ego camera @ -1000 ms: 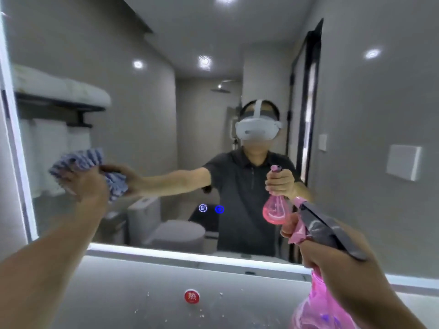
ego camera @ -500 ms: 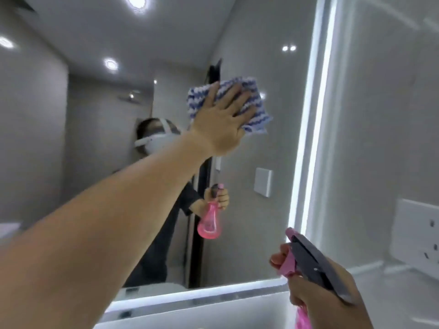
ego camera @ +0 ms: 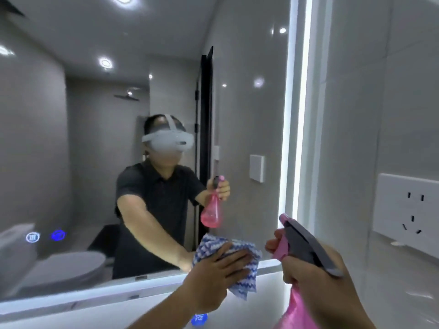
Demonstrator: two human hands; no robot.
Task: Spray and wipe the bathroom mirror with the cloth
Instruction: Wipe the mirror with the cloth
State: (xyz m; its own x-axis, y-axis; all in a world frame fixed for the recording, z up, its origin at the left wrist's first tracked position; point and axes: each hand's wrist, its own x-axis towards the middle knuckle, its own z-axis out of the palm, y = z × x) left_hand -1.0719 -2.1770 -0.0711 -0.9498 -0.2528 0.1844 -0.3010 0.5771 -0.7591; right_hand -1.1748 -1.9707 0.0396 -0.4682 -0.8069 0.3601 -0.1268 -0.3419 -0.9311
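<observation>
The large lit-edge mirror (ego camera: pixel 244 96) fills most of the view and reflects a person in a dark shirt. My left hand (ego camera: pixel 218 273) presses a blue-and-white patterned cloth (ego camera: pixel 247 279) flat against the mirror's lower right corner, fingers spread over it. My right hand (ego camera: pixel 313 279) grips a pink spray bottle (ego camera: pixel 298 312) with a grey trigger head (ego camera: pixel 306 245), held just right of the cloth, its nozzle toward the glass. The bottle's lower part runs out of frame.
A white wall socket (ego camera: pixel 408 210) sits on the tiled wall to the right of the mirror's bright edge strip (ego camera: pixel 297 115). Two glowing touch icons (ego camera: pixel 45 236) show low on the glass at left. A blue tap marker (ego camera: pixel 199 319) lies below the mirror.
My left hand has swept the cloth from the mirror's upper right area down to its lower right corner. The right hand keeps the spray bottle in about the same place.
</observation>
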